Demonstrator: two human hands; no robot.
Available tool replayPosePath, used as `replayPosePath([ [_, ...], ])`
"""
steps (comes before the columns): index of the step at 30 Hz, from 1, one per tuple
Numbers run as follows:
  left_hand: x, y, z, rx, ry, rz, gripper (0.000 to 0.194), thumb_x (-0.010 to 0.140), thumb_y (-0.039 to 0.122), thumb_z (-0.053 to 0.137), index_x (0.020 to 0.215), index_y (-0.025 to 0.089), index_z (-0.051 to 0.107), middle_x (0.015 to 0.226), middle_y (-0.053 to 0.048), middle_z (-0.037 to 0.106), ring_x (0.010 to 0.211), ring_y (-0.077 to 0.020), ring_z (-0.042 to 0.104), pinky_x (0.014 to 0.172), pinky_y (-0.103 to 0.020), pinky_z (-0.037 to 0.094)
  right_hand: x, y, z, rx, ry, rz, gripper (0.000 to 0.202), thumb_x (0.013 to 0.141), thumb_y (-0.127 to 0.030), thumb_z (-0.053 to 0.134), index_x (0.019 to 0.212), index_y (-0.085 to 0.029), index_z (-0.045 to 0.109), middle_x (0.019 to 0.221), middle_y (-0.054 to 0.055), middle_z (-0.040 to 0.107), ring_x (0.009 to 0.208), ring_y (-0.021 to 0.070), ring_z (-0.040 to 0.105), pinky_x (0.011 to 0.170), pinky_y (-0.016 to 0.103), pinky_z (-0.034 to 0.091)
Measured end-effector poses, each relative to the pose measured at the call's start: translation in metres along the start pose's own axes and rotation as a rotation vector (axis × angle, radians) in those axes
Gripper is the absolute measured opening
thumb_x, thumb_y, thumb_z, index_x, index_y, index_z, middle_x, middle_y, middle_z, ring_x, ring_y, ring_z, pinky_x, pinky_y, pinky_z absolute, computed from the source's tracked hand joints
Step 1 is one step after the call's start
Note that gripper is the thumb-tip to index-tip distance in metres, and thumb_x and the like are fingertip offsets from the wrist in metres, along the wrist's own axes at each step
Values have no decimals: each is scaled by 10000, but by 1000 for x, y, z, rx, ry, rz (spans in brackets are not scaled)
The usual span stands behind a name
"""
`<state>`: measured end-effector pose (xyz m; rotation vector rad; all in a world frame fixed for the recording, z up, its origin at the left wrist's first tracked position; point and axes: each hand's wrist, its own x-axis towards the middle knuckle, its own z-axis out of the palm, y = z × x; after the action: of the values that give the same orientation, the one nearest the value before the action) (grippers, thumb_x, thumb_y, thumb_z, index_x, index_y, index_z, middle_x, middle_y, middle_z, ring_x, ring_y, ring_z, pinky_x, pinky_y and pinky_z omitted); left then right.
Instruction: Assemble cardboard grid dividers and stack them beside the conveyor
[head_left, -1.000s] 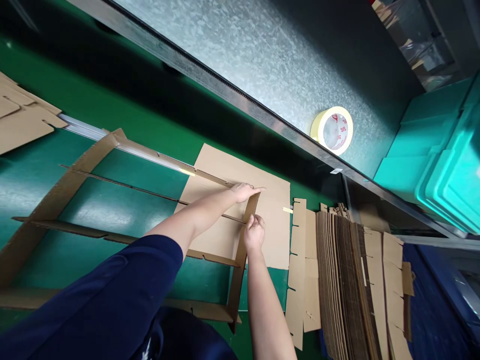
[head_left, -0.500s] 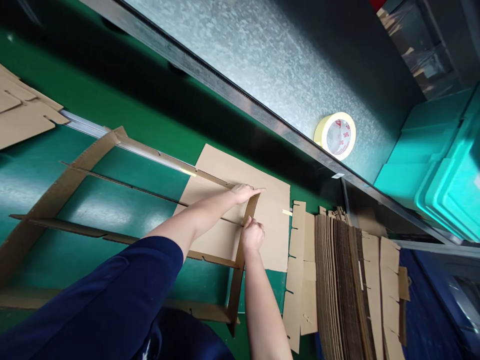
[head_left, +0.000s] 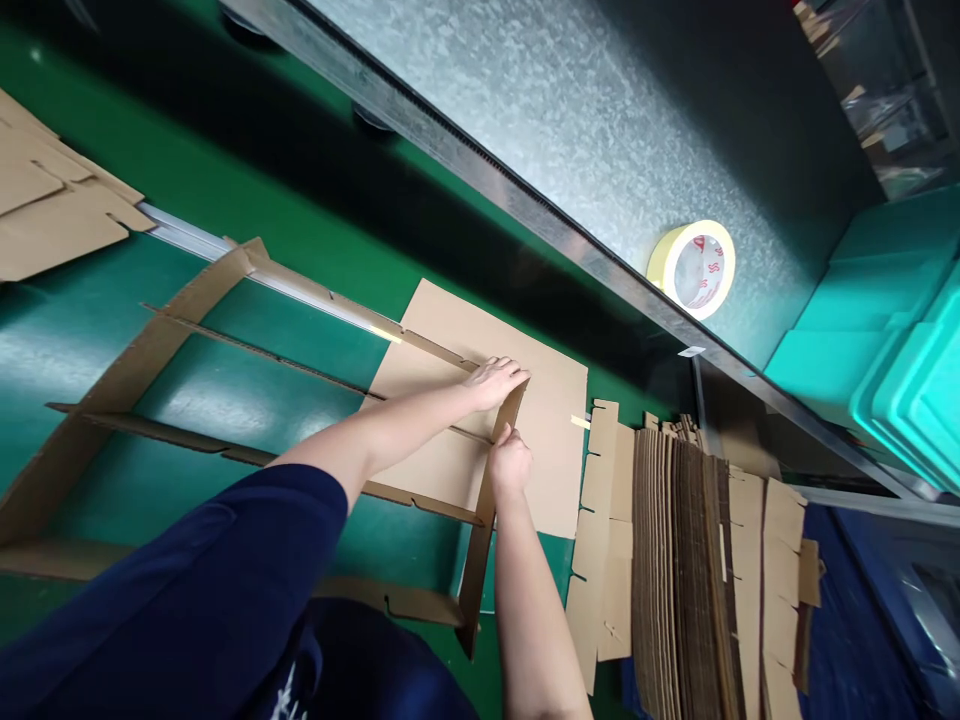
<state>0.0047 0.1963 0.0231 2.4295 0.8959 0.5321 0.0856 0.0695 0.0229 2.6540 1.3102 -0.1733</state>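
Observation:
My left hand is closed over the far corner where two slotted cardboard strips meet. My right hand grips the cross cardboard strip a little nearer to me, its fingers wrapped round the upper edge. That strip stands on edge and crosses the ends of several long cardboard strips, making an open grid. At the grid's left end stands another cross strip. Beneath the right part of the grid lies a flat cardboard sheet.
A metal shelf runs diagonally above, carrying a roll of yellow tape and teal bins. Slotted cardboard pieces stand stacked at the right. More flat cardboard lies at the far left on the green surface.
The view has shifted slightly, so most things appear a little to the right. My left hand's fingers, stretched out past the corner before, are now bent over it. My right hand keeps its grip.

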Motion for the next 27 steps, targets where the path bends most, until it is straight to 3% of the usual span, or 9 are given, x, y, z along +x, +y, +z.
replayPosePath([
  [2, -23, 5, -3, -56, -11, -31, 281, 900, 220, 406, 1064, 200, 634, 1079, -65, 639, 1044, -194, 552, 894, -314, 427, 1, 4, -1, 67, -32, 0, 470, 1009, -385, 241, 980, -156, 650, 850, 122, 713, 786, 240, 686, 667, 308, 468],
  [5, -58, 7, -2, -114, -276, -52, 276, 850, 442, 506, 959, 244, 666, 1021, -20, 676, 887, -204, 618, 733, -312, 470, 4, 9, 1, 155, -69, -1, 486, 1006, -399, 219, 1019, -173, 649, 882, 117, 712, 814, 241, 676, 677, 305, 455],
  [7, -73, 6, 2, -67, -440, -11, 290, 837, 442, 527, 1047, 286, 654, 1051, -15, 686, 883, -220, 635, 706, -319, 467, 5, 11, 3, 179, -70, 1, 507, 1005, -399, 200, 1039, -170, 651, 906, 122, 709, 825, 244, 670, 684, 308, 449],
  [9, -80, 5, 6, -9, -511, 15, 295, 853, 306, 511, 1121, 305, 632, 1042, -24, 697, 905, -221, 642, 728, -320, 461, 5, 11, 5, 172, -50, -3, 518, 1004, -391, 191, 1062, -160, 651, 918, 130, 706, 828, 249, 666, 691, 314, 446],
  [13, -81, 6, 10, -9, -514, -2, 370, 813, 155, 514, 1119, 322, 640, 959, -14, 719, 891, -201, 651, 755, -305, 454, -1, 7, 7, 97, 8, -18, 509, 1000, -371, 205, 1055, -132, 651, 900, 146, 700, 821, 261, 663, 697, 324, 443],
  [23, -90, 13, 10, -10, -485, 1, 344, 822, 165, 505, 1089, 320, 657, 954, -15, 726, 882, -212, 656, 776, -331, 465, -7, 4, 24, 164, -30, 28, 502, 994, -397, 197, 1030, -155, 635, 892, 141, 695, 807, 263, 652, 664, 323, 426],
  [27, -90, 13, 5, -31, -390, 50, 281, 870, 295, 474, 1083, 303, 657, 1082, -10, 696, 1040, -215, 602, 865, -353, 459, -7, 7, 22, 218, -41, 12, 491, 992, -428, 213, 991, -187, 641, 899, 110, 698, 811, 246, 649, 655, 305, 422],
])
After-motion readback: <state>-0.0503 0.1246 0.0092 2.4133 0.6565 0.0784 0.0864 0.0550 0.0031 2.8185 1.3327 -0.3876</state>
